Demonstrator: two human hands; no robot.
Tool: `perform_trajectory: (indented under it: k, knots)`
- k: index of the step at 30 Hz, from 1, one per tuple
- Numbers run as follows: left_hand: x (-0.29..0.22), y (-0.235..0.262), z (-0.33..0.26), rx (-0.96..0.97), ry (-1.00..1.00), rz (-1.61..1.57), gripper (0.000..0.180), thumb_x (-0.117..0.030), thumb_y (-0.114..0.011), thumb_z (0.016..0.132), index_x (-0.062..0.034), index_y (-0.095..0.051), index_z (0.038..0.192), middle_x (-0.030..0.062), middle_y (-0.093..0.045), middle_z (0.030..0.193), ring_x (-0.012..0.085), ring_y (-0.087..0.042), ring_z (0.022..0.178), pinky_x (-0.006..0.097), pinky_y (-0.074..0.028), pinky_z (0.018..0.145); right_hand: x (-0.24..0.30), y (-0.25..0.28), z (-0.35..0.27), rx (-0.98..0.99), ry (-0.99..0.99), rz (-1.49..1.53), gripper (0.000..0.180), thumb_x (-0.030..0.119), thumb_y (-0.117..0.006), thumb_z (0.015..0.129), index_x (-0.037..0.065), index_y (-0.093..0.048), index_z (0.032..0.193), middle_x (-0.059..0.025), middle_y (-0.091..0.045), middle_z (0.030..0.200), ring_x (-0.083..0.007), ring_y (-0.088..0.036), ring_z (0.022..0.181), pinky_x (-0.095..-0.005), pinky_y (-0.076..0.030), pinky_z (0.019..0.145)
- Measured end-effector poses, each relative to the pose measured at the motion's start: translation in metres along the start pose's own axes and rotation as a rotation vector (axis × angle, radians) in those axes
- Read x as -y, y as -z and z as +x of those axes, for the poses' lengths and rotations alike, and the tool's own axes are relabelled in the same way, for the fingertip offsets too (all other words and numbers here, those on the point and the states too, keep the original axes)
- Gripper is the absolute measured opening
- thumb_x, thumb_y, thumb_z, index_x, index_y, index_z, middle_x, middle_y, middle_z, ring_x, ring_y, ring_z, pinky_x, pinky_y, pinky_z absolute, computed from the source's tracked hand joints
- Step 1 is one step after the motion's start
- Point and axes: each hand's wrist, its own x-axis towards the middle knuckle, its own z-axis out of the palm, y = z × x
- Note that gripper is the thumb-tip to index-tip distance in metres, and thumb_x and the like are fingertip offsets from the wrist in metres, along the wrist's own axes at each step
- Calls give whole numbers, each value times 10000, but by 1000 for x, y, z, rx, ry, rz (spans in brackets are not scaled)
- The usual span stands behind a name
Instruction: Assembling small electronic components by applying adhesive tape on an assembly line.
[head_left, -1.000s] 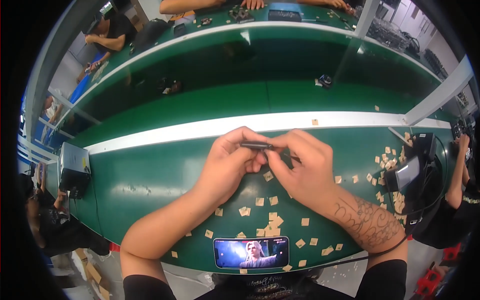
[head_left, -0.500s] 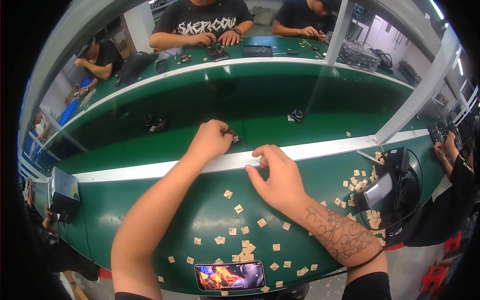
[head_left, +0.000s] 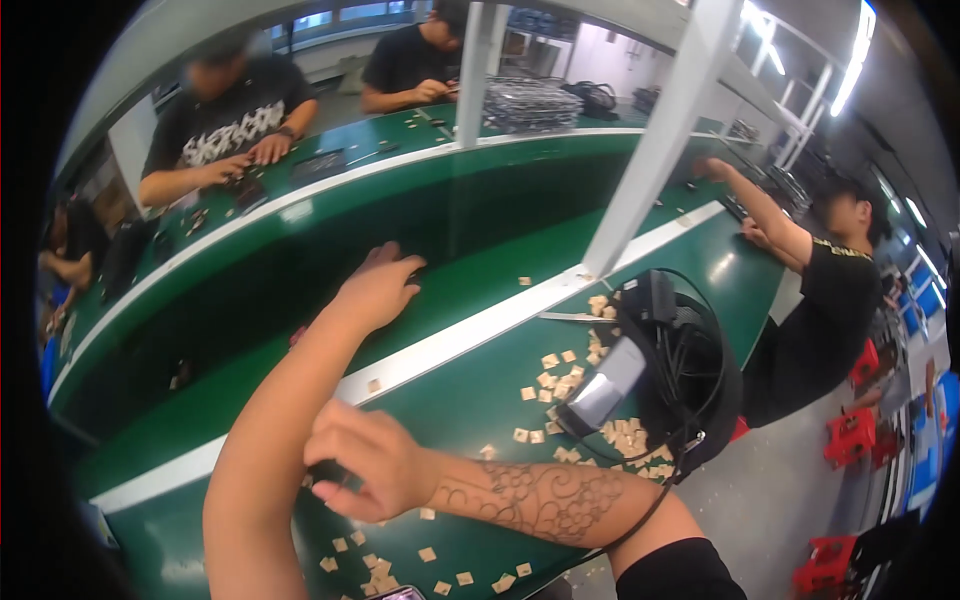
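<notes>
My left hand (head_left: 375, 290) reaches over the white rail (head_left: 480, 335) to the sunken green belt (head_left: 500, 265). Its fingers curl downward, closed round something they hide. Closer to me, my right hand (head_left: 370, 465) is beside my left forearm, thumb and fingers bent together. Between them shows part of a small dark piece (head_left: 326, 474), too blurred to name. Small square beige pads (head_left: 428, 554) lie scattered on the green table below it. At the lower edge, the corner of a lit phone (head_left: 402, 594) shows.
Right of my hands, a black device with a grey face (head_left: 610, 380) lies by a dark bundle with cables (head_left: 690, 365) and more beige pads. A white post (head_left: 640, 190) rises from the rail. A small dark item (head_left: 180, 375) sits on the belt. Co-workers sit opposite and at right.
The view has swung right. My left hand has reached farther right along the belt, where a small dark device lay. My right hand has drawn back beside my left forearm, its fingers now closed.
</notes>
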Motion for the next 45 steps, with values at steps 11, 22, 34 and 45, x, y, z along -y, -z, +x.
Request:
perform_trajectory:
  k: [11, 22, 34, 45]
  knots:
    - [-12, 69, -165, -210, 92, -463, 588, 19, -561, 973, -76, -498, 1549, 182, -515, 1227, 315, -574, 1143, 387, -473, 1061, 6, -6, -2, -7, -111, 9, 203, 66, -580, 928, 4, -646, 1110, -174, -564, 1054, -335, -571, 937, -409, -495, 848]
    - [-49, 46, -346, -368, 281, -923, 425, 125, -696, 925, -68, -541, 1271, 122, -495, 1339, 301, -586, 1350, 419, -541, 1088, -1, -20, -2, 264, -484, 39, 253, -37, -552, 1031, 13, -702, 1228, -103, -547, 999, -208, -578, 871, -314, -487, 764]
    - [-52, 51, -373, -234, 271, -537, 556, -31, -851, 810, -76, -599, 1303, 143, -604, 1234, 378, -570, 1178, 452, -479, 1027, 50, -29, 16, 934, -396, -295, 166, 55, -720, 939, 77, -719, 1104, -92, -611, 974, -300, -700, 797, -414, -565, 644]
    - [-57, 49, -373, -251, 277, -543, 535, -31, -843, 800, -87, -597, 1272, 121, -576, 1163, 360, -579, 1128, 454, -459, 979, 70, -48, 22, 1169, -192, -611, 252, 91, -730, 766, 53, -627, 993, -75, -575, 947, -263, -702, 849, -400, -591, 633]
